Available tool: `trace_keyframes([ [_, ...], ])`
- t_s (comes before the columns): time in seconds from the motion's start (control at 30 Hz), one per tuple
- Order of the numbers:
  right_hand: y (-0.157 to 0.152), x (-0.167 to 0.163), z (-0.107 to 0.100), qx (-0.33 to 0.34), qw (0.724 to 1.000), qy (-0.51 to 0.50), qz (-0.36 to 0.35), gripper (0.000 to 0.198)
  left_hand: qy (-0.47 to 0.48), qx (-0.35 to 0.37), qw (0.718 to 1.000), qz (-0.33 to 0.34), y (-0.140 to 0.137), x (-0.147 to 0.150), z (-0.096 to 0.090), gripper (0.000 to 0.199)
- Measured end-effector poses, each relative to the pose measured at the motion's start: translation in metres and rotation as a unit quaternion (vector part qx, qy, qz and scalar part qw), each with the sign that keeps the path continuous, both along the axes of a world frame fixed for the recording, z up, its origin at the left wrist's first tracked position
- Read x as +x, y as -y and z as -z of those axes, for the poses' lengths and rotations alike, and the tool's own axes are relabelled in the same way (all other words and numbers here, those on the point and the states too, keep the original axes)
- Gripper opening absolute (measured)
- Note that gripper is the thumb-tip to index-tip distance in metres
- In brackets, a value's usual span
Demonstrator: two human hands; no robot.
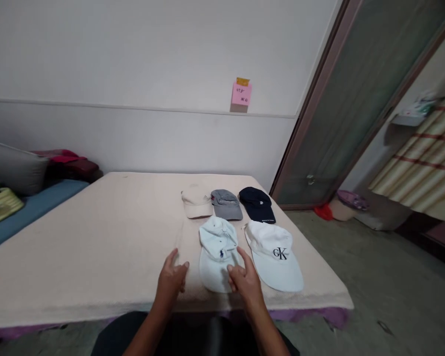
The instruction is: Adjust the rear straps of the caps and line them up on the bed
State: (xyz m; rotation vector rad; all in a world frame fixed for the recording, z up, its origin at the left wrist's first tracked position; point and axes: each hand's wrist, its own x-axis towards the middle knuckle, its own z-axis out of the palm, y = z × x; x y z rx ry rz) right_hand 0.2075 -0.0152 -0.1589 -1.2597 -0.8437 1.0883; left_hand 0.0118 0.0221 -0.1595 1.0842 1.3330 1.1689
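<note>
A pale blue baseball cap (pixel 217 242) with a small dark horse-rider emblem lies in front of me, its brim toward me. My right hand (pixel 247 283) is over the right side of its brim, index finger and thumb apart and the other fingers curled; whether it touches the cap I cannot tell. My left hand (pixel 170 281) hovers left of the cap, its index finger and thumb also spread, with nothing in it. A white cap (pixel 272 247) with dark letters lies to the right. Behind sit a beige cap (pixel 196 200), a grey cap (pixel 227 203) and a navy cap (pixel 257 203).
The caps rest on a bed-like surface with a cream cover (pixel 96 247). A grey cushion (pixel 17 163) stands at the far left. A pink note (pixel 241 94) is taped to the wall. To the right are a sliding glass door (pixel 337 113) and a striped curtain (pixel 422 163).
</note>
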Motion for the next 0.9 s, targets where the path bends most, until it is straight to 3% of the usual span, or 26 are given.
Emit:
trace_keyframes([
  [0.07,0.002,-0.024,-0.040,0.063,0.998,0.003,-0.023,0.081,0.032,0.054,0.998,-0.002,0.016,-0.015,-0.041,0.088],
  [0.17,0.006,-0.055,-0.099,0.181,0.982,0.059,-0.013,0.077,0.062,0.152,0.986,-0.017,0.040,-0.039,-0.102,0.091],
  [0.23,0.010,-0.071,-0.128,0.230,0.966,0.117,0.007,0.074,0.078,0.185,0.979,-0.030,0.053,-0.054,-0.131,0.097],
  [0.3,0.014,-0.083,-0.146,0.257,0.953,0.160,0.023,0.072,0.092,0.197,0.975,-0.047,0.061,-0.066,-0.148,0.100],
  [0.4,0.015,-0.095,-0.156,0.271,0.945,0.183,0.031,0.072,0.106,0.197,0.972,-0.071,0.066,-0.078,-0.157,0.100],
  [0.67,0.015,-0.120,-0.157,0.263,0.948,0.179,0.020,0.075,0.078,0.190,0.976,-0.066,0.066,-0.100,-0.160,0.100],
  [0.9,0.027,-0.121,-0.163,0.269,0.947,0.177,0.014,0.074,0.036,0.222,0.971,-0.075,0.077,-0.094,-0.158,0.099],
])
